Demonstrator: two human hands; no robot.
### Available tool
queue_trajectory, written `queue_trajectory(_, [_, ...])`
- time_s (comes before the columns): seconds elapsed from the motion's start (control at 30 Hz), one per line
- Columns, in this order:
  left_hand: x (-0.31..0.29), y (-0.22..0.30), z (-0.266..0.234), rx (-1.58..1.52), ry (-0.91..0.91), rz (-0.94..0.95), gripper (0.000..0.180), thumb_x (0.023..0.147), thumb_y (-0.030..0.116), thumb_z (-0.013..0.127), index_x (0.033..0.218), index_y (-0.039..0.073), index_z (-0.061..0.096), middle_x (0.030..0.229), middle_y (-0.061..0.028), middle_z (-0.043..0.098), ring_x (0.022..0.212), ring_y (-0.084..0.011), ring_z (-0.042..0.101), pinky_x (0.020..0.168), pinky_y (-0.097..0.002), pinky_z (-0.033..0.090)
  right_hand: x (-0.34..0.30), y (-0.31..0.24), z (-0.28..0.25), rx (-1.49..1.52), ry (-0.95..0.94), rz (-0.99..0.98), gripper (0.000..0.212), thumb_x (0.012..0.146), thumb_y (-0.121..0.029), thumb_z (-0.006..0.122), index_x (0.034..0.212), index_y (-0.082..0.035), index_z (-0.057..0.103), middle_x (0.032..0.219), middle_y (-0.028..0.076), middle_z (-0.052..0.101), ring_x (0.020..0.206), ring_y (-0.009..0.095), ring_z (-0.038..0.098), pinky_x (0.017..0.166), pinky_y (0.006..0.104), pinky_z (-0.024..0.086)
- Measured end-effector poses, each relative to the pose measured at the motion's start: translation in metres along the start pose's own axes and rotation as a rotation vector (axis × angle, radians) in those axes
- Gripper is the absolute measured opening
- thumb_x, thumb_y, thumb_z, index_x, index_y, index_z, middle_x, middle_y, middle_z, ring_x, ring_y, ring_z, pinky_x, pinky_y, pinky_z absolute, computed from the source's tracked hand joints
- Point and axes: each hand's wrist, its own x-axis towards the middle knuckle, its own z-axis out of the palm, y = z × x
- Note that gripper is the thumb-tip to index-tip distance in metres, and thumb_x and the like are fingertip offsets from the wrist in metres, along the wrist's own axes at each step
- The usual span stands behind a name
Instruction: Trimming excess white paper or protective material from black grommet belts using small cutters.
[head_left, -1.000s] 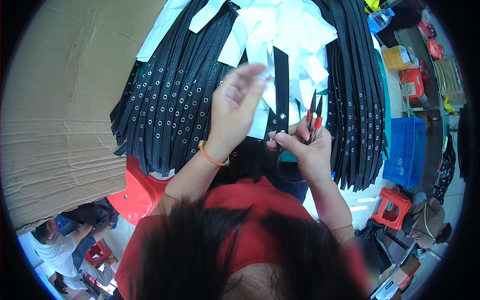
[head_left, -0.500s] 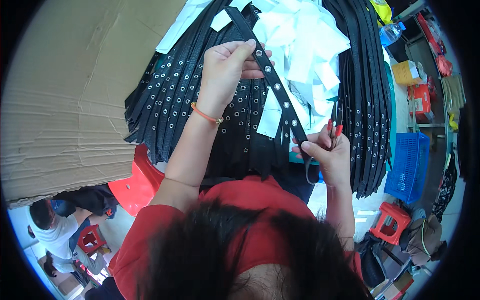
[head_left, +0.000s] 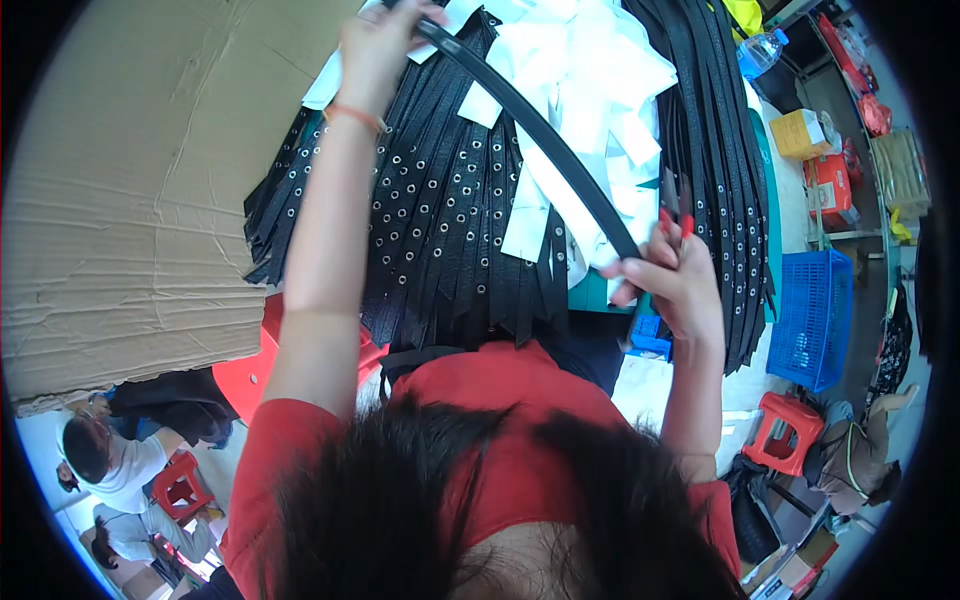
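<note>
A black belt strap (head_left: 545, 135) runs in a bowed line between my two hands. My left hand (head_left: 378, 60), slightly blurred, is closed on its far end at the upper left. My right hand (head_left: 680, 285) pinches the strap's near part between thumb and fingers. That same hand also holds small snips (head_left: 675, 195) with red on them, their dark blades pointing away from me. Under the strap lie a fanned pile of black eyelet straps (head_left: 430, 215) and a heap of white strips (head_left: 590, 70).
More black straps (head_left: 705, 130) hang along the right side of the table. A large cardboard sheet (head_left: 130, 220) covers the left. Further right are a blue basket (head_left: 810, 320), a red stool (head_left: 785, 433) and a water bottle (head_left: 762, 52). Other people (head_left: 125, 470) sit at the lower left.
My left hand has moved up and left along the strap to its far end. The strap's plain face now shows instead of its eyelets. My right hand has shifted slightly up and right.
</note>
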Motion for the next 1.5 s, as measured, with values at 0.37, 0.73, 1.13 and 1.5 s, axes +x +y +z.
queue_trajectory(0.37, [-0.169,0.042,0.113,-0.234,-0.532,-0.258,0.027,0.083,0.011,0.061,0.105,-0.006,0.058,0.091,-0.0103,0.064,0.084,-0.0147,0.061,0.076,-0.0255,0.048,0.057,-0.047,0.019,0.274,-0.062,-0.293,0.010,0.082,0.002,0.051,0.079,-0.002,0.042,0.103,0.028,0.058,0.095,0.032,0.061,0.083,0.0370,0.052])
queue_trajectory(0.73, [-0.078,0.041,0.049,-0.154,-0.338,-0.022,0.030,0.090,0.016,0.049,0.108,-0.008,0.052,0.097,-0.0199,0.063,0.091,-0.0285,0.063,0.075,-0.0335,0.055,-0.001,0.019,0.031,0.290,-0.217,-0.068,0.021,0.086,-0.016,0.049,0.068,-0.009,0.041,0.098,0.033,0.057,0.088,0.032,0.064,0.077,0.0394,0.053])
queue_trajectory(1.13, [-0.038,0.055,0.046,-0.207,-0.302,-0.144,0.024,0.089,0.019,0.052,0.099,-0.002,0.059,0.094,-0.0129,0.065,0.085,-0.0205,0.064,0.068,-0.0287,0.051,-0.029,0.022,0.020,0.461,-0.206,-0.051,0.025,0.066,0.014,0.047,0.068,-0.008,0.036,0.106,0.039,0.050,0.094,0.044,0.058,0.074,0.0484,0.054])
queue_trajectory(1.5, [0.094,0.097,0.065,-0.999,0.124,-0.437,0.027,0.098,0.022,0.031,0.093,-0.001,0.045,0.070,-0.0024,0.047,0.050,-0.0070,0.038,0.043,-0.0157,0.035,-0.087,-0.023,-0.057,0.009,0.139,-0.162,0.013,0.062,0.003,0.041,0.066,-0.009,0.035,0.052,0.006,0.045,0.039,0.011,0.043,0.036,0.0207,0.030])
